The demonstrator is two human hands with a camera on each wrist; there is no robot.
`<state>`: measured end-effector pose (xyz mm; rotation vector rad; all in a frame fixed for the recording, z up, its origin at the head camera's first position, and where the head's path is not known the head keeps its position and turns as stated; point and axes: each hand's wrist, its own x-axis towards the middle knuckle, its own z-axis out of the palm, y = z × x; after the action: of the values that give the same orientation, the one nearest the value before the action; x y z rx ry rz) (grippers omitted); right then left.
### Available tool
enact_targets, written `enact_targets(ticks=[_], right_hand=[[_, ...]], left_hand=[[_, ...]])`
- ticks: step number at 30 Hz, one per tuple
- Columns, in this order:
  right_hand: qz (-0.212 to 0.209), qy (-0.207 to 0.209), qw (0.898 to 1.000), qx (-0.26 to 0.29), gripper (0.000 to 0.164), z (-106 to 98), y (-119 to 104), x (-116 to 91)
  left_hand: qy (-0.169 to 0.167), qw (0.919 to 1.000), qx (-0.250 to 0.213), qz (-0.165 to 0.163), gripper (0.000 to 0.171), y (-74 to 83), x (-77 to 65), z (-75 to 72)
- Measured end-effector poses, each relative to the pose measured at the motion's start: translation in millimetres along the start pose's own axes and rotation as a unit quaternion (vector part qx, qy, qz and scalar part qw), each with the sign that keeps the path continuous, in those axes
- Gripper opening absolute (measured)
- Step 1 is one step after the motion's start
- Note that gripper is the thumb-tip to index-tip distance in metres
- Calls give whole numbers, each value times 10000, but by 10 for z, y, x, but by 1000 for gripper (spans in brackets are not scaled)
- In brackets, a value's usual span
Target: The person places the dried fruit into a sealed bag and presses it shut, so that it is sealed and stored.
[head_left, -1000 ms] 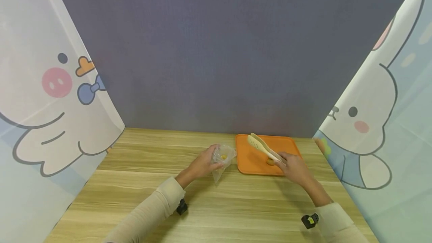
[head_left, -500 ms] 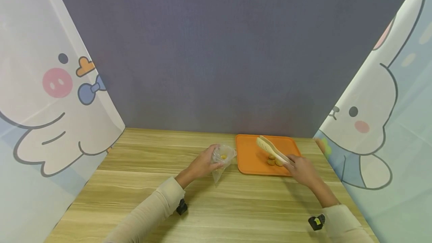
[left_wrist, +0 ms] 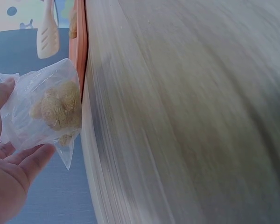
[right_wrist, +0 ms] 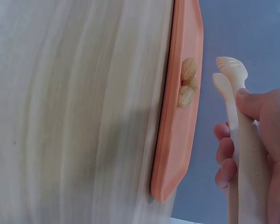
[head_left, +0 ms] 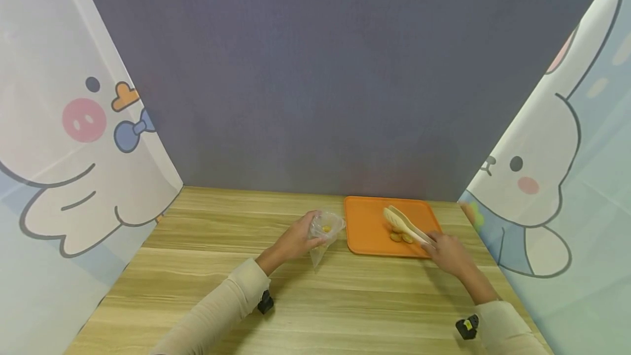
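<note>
My left hand point(head_left: 294, 239) holds a clear plastic bag point(head_left: 319, 253) by its mouth, which gapes upward beside the tray. Several tan, wrinkled walnuts point(left_wrist: 59, 106) show through the plastic in the left wrist view. The orange tray point(head_left: 367, 240) lies to the right of the bag with a small group of walnuts point(right_wrist: 188, 69) on it. Over that group my right hand point(head_left: 447, 253) grips cream-coloured tongs point(head_left: 406, 227) with slotted heads. A gap shows between the tong tips point(right_wrist: 232, 67), and nothing is between them.
The wood-grain table point(head_left: 325, 305) carries the tray near its back edge. Behind stands a dark grey panel point(head_left: 296, 97). Cartoon-printed sheets point(head_left: 522, 218) close off both sides. A small black device point(head_left: 467, 326) hangs at each wrist.
My right hand and the tongs have shifted right and toward me over the tray, uncovering more of the walnuts. My left hand and the bag have stayed in place.
</note>
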<state>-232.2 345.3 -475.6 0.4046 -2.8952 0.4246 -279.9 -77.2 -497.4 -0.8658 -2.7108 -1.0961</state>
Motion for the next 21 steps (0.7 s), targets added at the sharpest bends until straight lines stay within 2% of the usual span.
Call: enact_targets(ticks=[21], right_hand=[[31, -67, 9996, -269, 28, 96, 116, -5]], left_hand=[[17, 9999, -103, 0, 74, -10, -3, -11]])
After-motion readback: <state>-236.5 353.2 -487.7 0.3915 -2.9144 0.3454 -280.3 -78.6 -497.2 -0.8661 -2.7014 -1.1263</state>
